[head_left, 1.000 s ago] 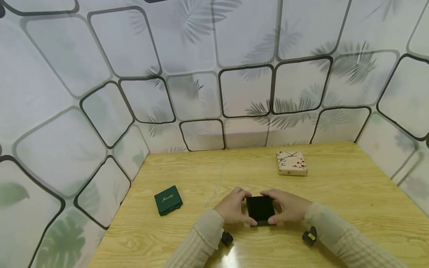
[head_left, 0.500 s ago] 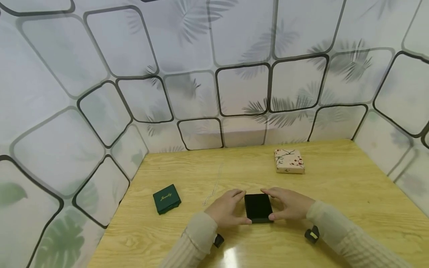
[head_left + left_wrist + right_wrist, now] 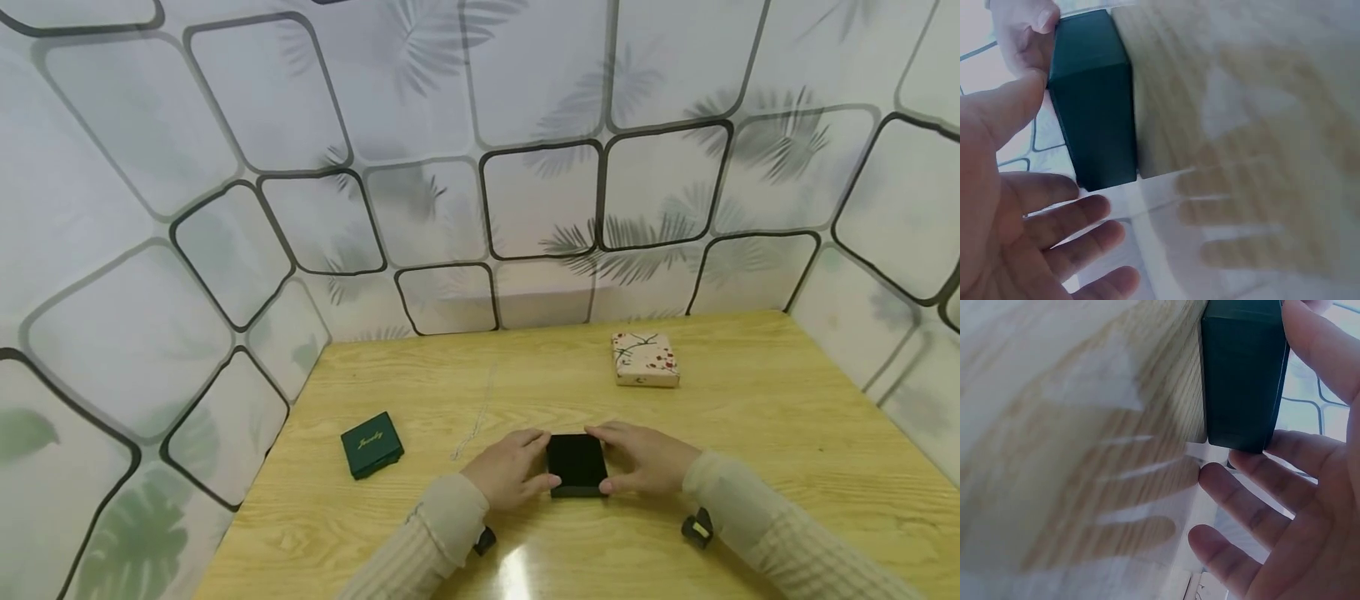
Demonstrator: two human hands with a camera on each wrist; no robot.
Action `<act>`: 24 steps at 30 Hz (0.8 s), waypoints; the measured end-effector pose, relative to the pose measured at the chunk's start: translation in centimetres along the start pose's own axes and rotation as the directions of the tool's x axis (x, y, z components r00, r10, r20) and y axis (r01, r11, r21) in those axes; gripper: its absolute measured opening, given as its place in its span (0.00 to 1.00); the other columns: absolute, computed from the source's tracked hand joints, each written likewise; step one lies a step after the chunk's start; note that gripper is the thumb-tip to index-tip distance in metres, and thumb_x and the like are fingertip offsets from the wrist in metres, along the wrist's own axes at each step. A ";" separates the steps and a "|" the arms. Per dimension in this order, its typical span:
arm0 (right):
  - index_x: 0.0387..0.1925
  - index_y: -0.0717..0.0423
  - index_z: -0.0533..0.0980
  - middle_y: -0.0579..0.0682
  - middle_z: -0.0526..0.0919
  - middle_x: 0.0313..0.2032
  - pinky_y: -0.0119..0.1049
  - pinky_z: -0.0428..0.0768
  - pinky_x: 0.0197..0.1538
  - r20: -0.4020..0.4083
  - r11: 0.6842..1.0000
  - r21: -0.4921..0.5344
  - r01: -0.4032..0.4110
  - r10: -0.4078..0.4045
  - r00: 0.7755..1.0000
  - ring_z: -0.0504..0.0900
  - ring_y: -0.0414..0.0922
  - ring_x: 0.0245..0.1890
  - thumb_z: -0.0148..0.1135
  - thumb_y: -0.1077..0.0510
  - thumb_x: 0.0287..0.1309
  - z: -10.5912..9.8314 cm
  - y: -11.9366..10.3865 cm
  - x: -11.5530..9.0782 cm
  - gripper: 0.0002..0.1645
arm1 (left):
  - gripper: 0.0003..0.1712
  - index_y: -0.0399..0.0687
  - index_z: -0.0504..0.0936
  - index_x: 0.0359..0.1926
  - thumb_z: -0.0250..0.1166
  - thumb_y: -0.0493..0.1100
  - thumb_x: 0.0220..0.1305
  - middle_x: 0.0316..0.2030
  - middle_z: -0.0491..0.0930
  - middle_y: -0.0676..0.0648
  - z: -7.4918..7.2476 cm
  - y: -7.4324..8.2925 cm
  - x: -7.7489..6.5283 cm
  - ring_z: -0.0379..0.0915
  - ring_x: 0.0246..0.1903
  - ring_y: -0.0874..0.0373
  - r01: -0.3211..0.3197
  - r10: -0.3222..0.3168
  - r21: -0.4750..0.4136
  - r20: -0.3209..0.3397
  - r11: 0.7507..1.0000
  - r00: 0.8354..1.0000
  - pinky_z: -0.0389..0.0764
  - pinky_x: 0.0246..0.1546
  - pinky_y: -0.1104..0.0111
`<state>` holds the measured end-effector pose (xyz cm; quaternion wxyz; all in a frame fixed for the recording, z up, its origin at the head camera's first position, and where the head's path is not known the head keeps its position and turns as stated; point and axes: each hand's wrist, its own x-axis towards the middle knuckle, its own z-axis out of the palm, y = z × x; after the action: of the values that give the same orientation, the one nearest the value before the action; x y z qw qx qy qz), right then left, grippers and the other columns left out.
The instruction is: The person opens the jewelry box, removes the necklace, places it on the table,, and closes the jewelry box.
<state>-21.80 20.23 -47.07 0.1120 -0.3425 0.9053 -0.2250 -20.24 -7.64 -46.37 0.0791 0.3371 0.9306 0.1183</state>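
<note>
A dark green box with a black top face point(image 3: 577, 460) sits on the wooden table between both hands. My left hand point(image 3: 504, 471) spans its left side, thumb at the near corner and index finger at the far corner. On the right side my right hand point(image 3: 651, 460) holds it likewise between thumb and fingers. The left wrist view shows the box's green side point(image 3: 1092, 125) with the left thumb at its upper edge and the other fingers spread. In the right wrist view, the right index finger point(image 3: 1304, 447) lies by the box's end and the remaining fingers fan out below.
Left on the table point(image 3: 720, 433) lies a green piece with gold lettering point(image 3: 372, 444). A thin silver chain point(image 3: 474, 429) stretches behind the left hand. Toward the back right is a pale flower-patterned box point(image 3: 645, 360). A patterned curtain point(image 3: 442, 212) surrounds the table's back and sides.
The left thumb has moved from the box's front edge to its near left corner. The right thumb has shifted slightly up along the right side. The box stays in place.
</note>
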 end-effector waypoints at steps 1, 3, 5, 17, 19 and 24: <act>0.71 0.59 0.59 0.57 0.64 0.67 0.56 0.66 0.63 -0.001 1.000 -0.004 -0.001 0.001 1.000 0.65 0.56 0.65 0.62 0.31 0.54 0.0 -0.1 0.0 0.54 | 0.44 0.44 0.56 0.74 0.45 0.68 0.68 0.69 0.59 0.44 0.0 0.0 0.0 0.59 0.67 0.51 -0.012 0.012 0.010 -0.012 1.000 1.000 0.65 0.63 0.61; 0.71 0.58 0.59 0.57 0.64 0.67 0.56 0.66 0.63 -0.001 1.000 -0.005 -0.008 0.007 1.000 0.65 0.56 0.65 0.61 0.31 0.55 -0.1 -0.2 -0.1 0.52 | 0.42 0.44 0.56 0.73 0.48 0.66 0.69 0.69 0.60 0.44 0.1 0.1 0.0 0.59 0.66 0.52 -0.034 0.035 0.033 -0.031 0.999 0.999 0.66 0.63 0.62; 0.71 0.58 0.60 0.57 0.65 0.67 0.57 0.65 0.63 0.000 1.000 0.000 -0.012 0.012 1.000 0.66 0.57 0.65 0.59 0.32 0.58 -0.2 -0.2 -0.2 0.50 | 0.41 0.43 0.58 0.73 0.48 0.64 0.70 0.68 0.61 0.44 0.2 0.1 0.1 0.60 0.66 0.52 -0.054 0.057 0.056 -0.042 0.997 0.998 0.66 0.63 0.63; 0.73 0.56 0.55 0.57 0.61 0.69 0.57 0.62 0.64 0.015 0.999 0.038 -0.017 0.017 1.000 0.62 0.57 0.67 0.55 0.33 0.61 0.3 0.2 -0.3 0.49 | 0.41 0.40 0.56 0.73 0.43 0.64 0.72 0.70 0.58 0.43 0.5 0.2 0.2 0.58 0.67 0.53 -0.052 0.054 0.109 -0.017 0.993 0.998 0.64 0.64 0.63; 0.73 0.57 0.55 0.57 0.61 0.69 0.58 0.62 0.64 0.014 0.999 0.046 -0.017 0.016 1.000 0.62 0.57 0.67 0.55 0.32 0.61 0.4 0.4 -0.3 0.50 | 0.41 0.40 0.56 0.73 0.44 0.64 0.72 0.70 0.58 0.44 0.4 0.2 0.2 0.59 0.67 0.53 -0.044 0.046 0.112 -0.013 0.993 0.999 0.65 0.64 0.64; 0.73 0.55 0.55 0.56 0.61 0.69 0.59 0.61 0.64 0.011 0.998 0.061 -0.022 0.021 1.000 0.61 0.57 0.67 0.54 0.30 0.60 0.5 0.5 -0.3 0.51 | 0.41 0.41 0.56 0.73 0.45 0.64 0.71 0.69 0.59 0.44 0.3 0.4 0.2 0.60 0.65 0.54 -0.032 0.033 0.120 -0.008 0.992 0.999 0.67 0.62 0.64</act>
<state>-21.71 20.61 -47.76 0.1294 -0.3304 0.9011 -0.2494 -20.06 -7.11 -46.56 0.0519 0.3559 0.9308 0.0651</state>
